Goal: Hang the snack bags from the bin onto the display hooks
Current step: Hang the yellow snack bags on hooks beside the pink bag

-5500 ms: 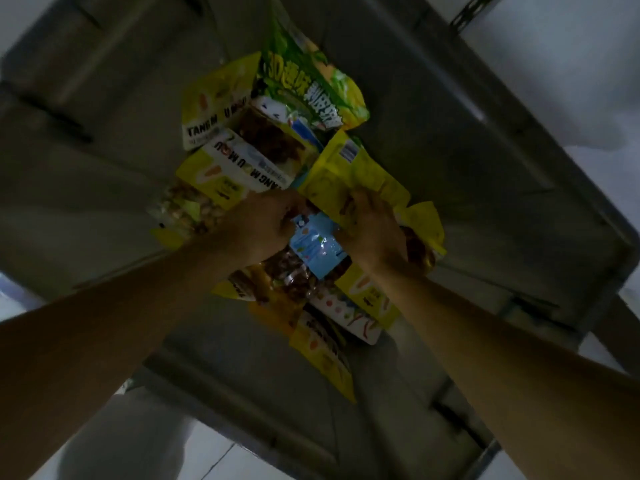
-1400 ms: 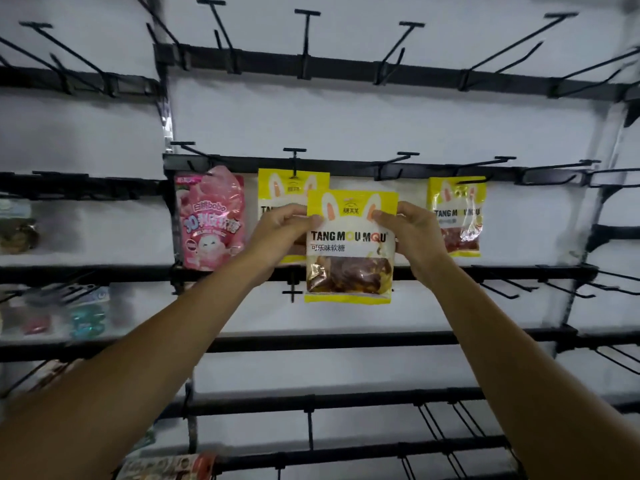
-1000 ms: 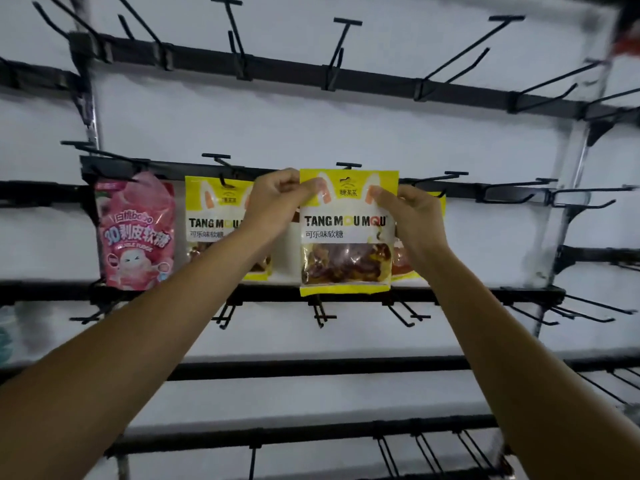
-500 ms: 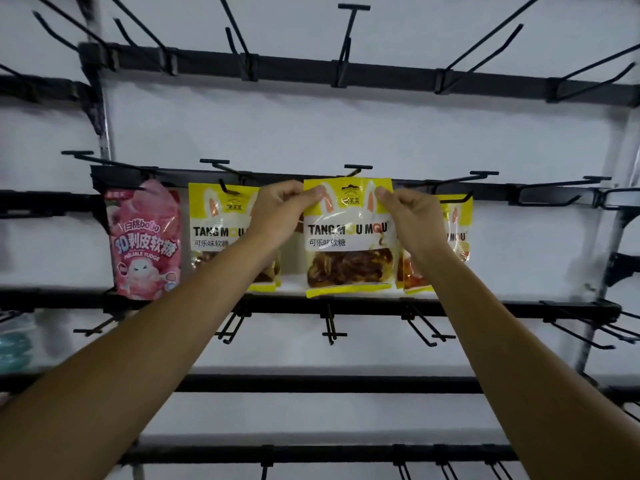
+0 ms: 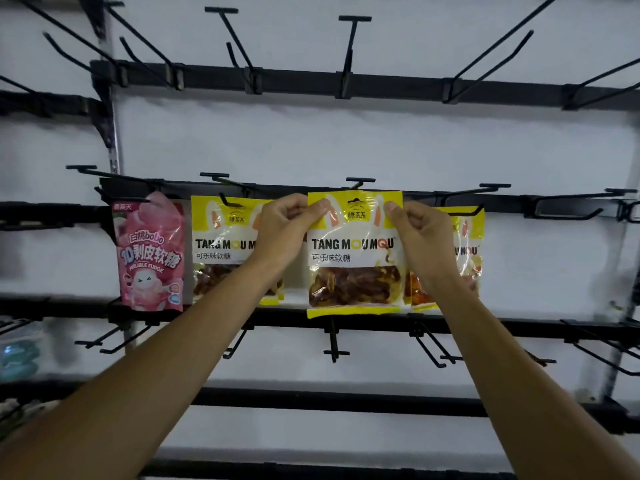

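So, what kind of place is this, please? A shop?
Probably a shop's snack display, or a mock-up of one. Black rails carry rows of display hooks on a white wall, a pink bag hangs there, and the left hand and right hand pinch a yellow bag at a hook.

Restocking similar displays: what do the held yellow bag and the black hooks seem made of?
The yellow bag: probably glossy plastic film; glare streaks, and a clear window shows brown sweets. The black hooks: likely thin metal wire with a matte black coating; slim rigid rods with crossbar tips.
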The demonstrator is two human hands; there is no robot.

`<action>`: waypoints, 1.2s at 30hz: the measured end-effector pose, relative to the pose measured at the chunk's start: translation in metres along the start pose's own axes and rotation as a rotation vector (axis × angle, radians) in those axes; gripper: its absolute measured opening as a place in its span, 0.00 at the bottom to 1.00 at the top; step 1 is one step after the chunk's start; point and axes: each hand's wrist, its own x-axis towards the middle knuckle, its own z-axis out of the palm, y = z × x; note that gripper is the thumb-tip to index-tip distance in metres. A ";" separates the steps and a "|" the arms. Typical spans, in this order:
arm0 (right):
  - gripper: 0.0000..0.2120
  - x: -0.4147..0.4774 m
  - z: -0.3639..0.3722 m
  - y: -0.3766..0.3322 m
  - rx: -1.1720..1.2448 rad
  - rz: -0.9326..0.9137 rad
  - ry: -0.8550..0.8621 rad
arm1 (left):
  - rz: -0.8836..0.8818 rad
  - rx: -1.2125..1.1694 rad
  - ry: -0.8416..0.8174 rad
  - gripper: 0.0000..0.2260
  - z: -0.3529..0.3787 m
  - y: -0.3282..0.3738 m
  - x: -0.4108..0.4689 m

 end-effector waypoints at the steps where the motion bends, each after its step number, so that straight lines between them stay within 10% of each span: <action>1: 0.23 0.000 0.000 0.000 0.004 0.002 -0.004 | -0.005 -0.006 0.000 0.15 0.000 0.001 0.000; 36: 0.22 0.004 0.009 0.007 0.049 -0.005 0.011 | 0.140 0.090 0.057 0.18 0.014 0.006 0.002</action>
